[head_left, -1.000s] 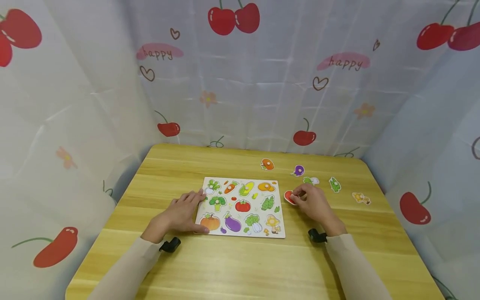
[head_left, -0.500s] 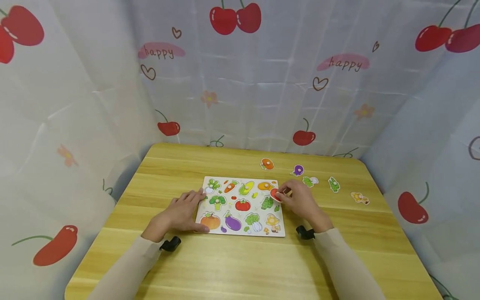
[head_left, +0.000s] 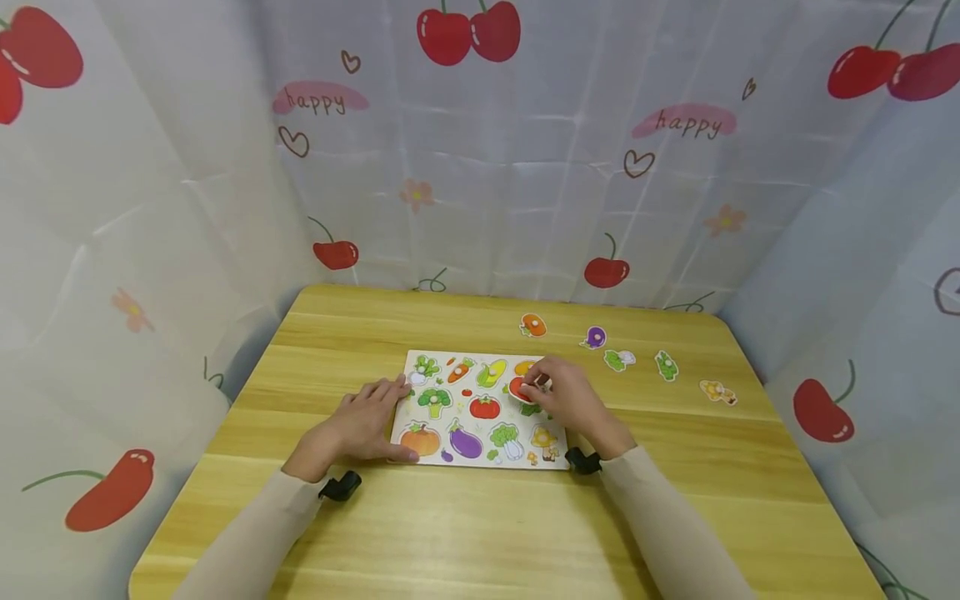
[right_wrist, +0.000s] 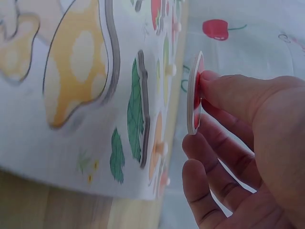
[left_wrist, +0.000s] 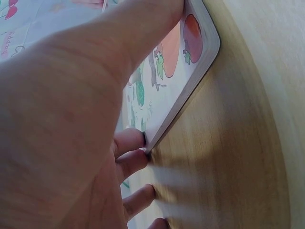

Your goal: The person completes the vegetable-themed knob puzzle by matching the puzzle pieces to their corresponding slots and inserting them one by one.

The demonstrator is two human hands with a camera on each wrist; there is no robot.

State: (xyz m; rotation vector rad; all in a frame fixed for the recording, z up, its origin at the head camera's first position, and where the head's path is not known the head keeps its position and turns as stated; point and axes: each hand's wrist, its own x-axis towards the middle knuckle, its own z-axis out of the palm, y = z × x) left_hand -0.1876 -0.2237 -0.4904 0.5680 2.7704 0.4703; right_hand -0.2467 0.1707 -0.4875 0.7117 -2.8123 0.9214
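Note:
A white vegetable puzzle board [head_left: 480,460] lies flat on the table. My left hand [head_left: 360,425] rests at its left side, the thumb on the near left corner and fingertips touching the edge, as the left wrist view also shows. Thumb and fingers of my right hand [head_left: 576,402] pinch a round red puzzle piece [head_left: 517,387] by its face. In the right wrist view that piece [right_wrist: 192,98] is tilted on edge, held above the board and apart from it. Pieces with knobs, such as the broccoli [head_left: 433,403] and corn [head_left: 492,374], sit in the board.
Loose pieces lie beyond and right of the board: an orange one [head_left: 533,326], a purple eggplant [head_left: 595,337], a green-and-white vegetable [head_left: 619,360], a green one [head_left: 667,366] and yellow mushrooms [head_left: 717,392]. A cherry-print curtain [head_left: 480,208] surrounds the table [head_left: 465,533].
My right hand has lifted the red piece from the table right of the board and carried it left, over the board's upper right part. The left hand has stayed in place.

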